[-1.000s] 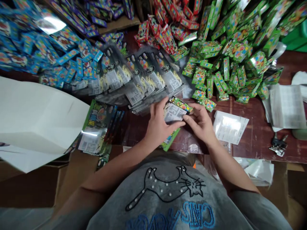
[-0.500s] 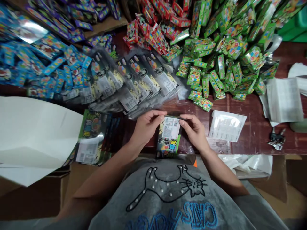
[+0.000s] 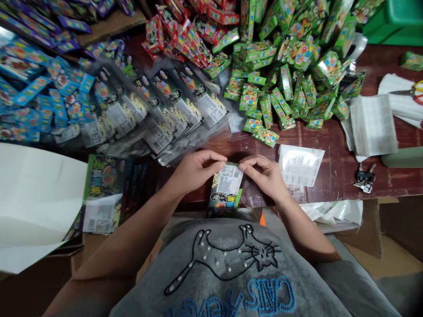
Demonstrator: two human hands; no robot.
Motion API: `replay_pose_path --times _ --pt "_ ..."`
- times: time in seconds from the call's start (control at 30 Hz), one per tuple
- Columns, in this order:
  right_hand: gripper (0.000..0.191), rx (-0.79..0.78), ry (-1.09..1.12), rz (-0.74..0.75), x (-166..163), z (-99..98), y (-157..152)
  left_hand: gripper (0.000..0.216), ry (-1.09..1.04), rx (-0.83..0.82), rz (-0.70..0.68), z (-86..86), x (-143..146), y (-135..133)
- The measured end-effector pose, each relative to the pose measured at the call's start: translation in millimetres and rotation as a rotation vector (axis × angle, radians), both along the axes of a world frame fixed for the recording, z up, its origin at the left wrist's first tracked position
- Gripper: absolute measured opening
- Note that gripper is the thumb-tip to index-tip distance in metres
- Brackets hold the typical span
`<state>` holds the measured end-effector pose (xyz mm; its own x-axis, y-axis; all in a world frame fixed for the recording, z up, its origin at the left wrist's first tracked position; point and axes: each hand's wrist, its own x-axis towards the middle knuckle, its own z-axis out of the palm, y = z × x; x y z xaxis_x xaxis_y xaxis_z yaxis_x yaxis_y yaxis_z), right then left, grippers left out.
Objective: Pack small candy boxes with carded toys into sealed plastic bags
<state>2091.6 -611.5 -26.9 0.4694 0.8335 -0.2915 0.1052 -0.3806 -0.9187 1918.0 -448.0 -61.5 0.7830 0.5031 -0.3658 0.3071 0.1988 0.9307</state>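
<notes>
Both hands hold one printed plastic packet (image 3: 226, 191) upright at the near edge of the red-brown table (image 3: 333, 145). My left hand (image 3: 194, 169) pinches the packet's top left corner. My right hand (image 3: 264, 176) pinches its top right corner. The packet has a white barcode label above and a cartoon print below. Its lower end hangs just above my grey shirt.
A fanned row of the same packets (image 3: 158, 110) lies just beyond my hands. Piles of small boxes lie behind: blue (image 3: 36, 97), red (image 3: 185, 35), green (image 3: 291, 75). Label sheets (image 3: 299, 165), keys (image 3: 363, 180) and paper stacks (image 3: 373, 125) are right; a packet stack (image 3: 105, 193) and white sheet (image 3: 33, 198) left.
A second ago both hands held the packet tilted over the table. They turned it upright and drew it toward my body, and now pinch its two top corners.
</notes>
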Motion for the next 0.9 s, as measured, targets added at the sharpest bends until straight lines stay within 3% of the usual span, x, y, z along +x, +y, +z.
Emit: replay_pose_path --times 0.13,0.27,0.37,0.47,0.57,0.63,0.7,0.8,0.9 --pt "0.034 -0.088 0.189 -0.133 7.4 3.9 2.2 0.021 0.038 -0.025 0.035 7.6 17.2 -2.9" --pt "0.032 -0.102 0.304 -0.164 17.9 2.6 -4.5 0.023 0.055 -0.079 -0.004 10.5 29.1 -2.6" --pt "0.028 -0.071 0.257 -0.065 25.4 7.3 -17.5 0.025 0.023 -0.063 -0.101 10.5 29.8 -4.4" --pt "0.027 0.008 0.068 0.188 44.7 22.5 -35.2 0.026 -0.050 -0.045 -0.170 10.0 32.8 -9.4" --pt "0.026 0.032 -0.340 0.357 93.4 43.6 -55.8 0.020 -0.119 0.011 -0.229 12.7 50.8 -17.6" --pt "0.034 -0.030 -0.697 0.360 141.2 54.0 -69.0 0.015 -0.203 0.059 -0.339 15.9 72.6 -25.4" --pt "0.047 -0.144 -0.906 0.417 190.4 57.1 -79.0 0.010 -0.305 0.109 -0.486 17.6 98.8 -35.0" --pt "0.057 -0.246 -0.902 0.641 242.2 49.1 -83.5 0.005 -0.373 0.161 -0.680 12.5 135.7 -50.1" --pt "0.043 -0.265 -0.812 0.743 257.4 36.6 -78.6 0.001 -0.324 0.156 -0.758 1.4 158.7 -61.0"
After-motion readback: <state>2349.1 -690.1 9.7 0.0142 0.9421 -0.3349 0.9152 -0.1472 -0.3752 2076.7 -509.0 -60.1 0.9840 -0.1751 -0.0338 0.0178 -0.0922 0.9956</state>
